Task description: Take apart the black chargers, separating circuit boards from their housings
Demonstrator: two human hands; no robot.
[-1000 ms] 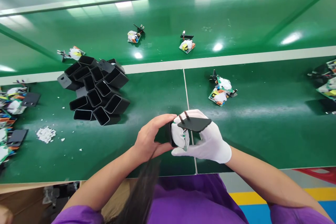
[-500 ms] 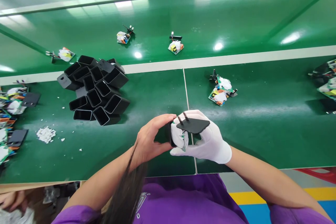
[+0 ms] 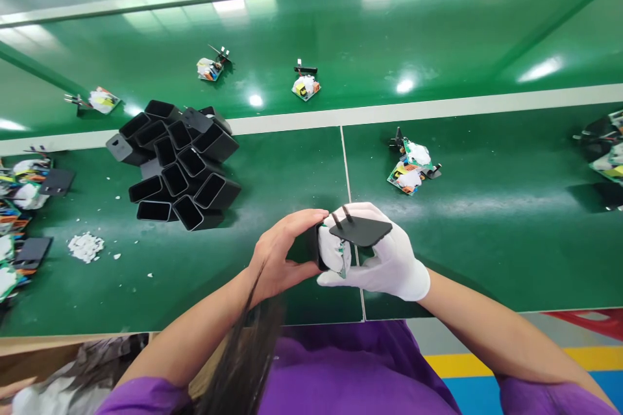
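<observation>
White glove on the right hand [image 3: 392, 266], and that grip's wrapped round a white-coated circuit board [image 3: 333, 251] with a pronged black plate [image 3: 363, 231] tilted over it, while the bare left hand [image 3: 276, 253] grips a black case [image 3: 315, 249] at the board's other end. It's all held over the near edge of the green worktop [image 3: 292, 168], fwiw. Further out, there's a cluster of open black cases [image 3: 176, 179] left and loose boards [image 3: 411, 172] right.

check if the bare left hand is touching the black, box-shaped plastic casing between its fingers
Touching: the head view shows the bare left hand with its fingertips against opposite edges of the black, box-shaped plastic casing.
</observation>
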